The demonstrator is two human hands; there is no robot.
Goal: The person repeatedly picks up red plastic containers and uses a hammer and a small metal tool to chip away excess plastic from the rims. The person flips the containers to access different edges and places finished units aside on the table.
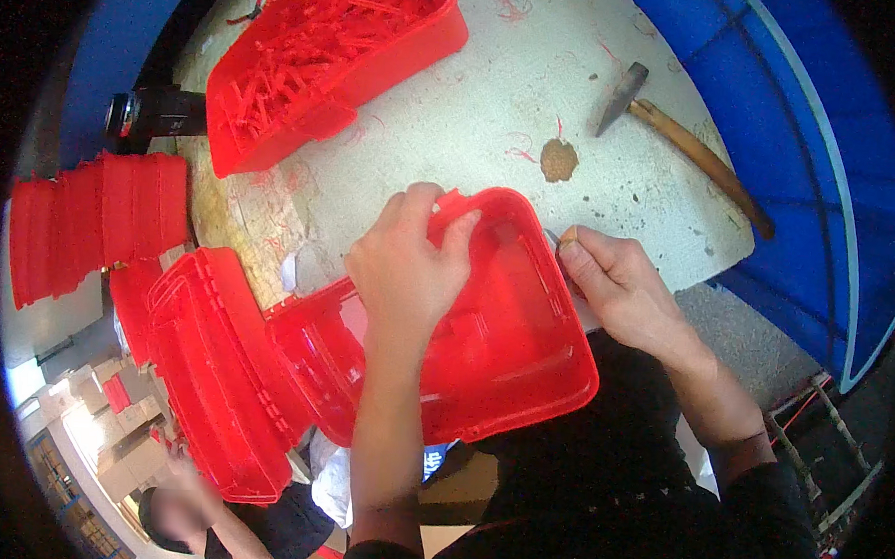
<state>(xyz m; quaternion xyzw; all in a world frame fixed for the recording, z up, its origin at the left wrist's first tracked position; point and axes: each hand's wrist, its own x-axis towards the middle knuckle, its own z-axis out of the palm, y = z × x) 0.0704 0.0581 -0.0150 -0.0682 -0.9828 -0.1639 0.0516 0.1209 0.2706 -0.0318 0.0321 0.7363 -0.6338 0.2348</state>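
A red plastic box (pixel 506 302) tilts in front of me, its open inside facing up at me. My left hand (pixel 409 253) is closed on its far rim, the thumb inside the box and the fingers over the edge. At the box's right side, my right hand (pixel 617 282) is closed, thumb pressed against the forefinger. A thin grey blade (pixel 553 240) shows at its fingertips, next to the box's outer edge; the rest of that tool is hidden in the hand.
A red bin (pixel 346 85) full of red plastic scraps lies on the pale worktable (pixel 496 92). A hammer (pixel 673 140) lies at the right, near blue crates (pixel 804 125). Stacked red box parts (pixel 100 224) and an open red toolbox (pixel 219 369) stand left. Another person (pixel 217 519) is at lower left.
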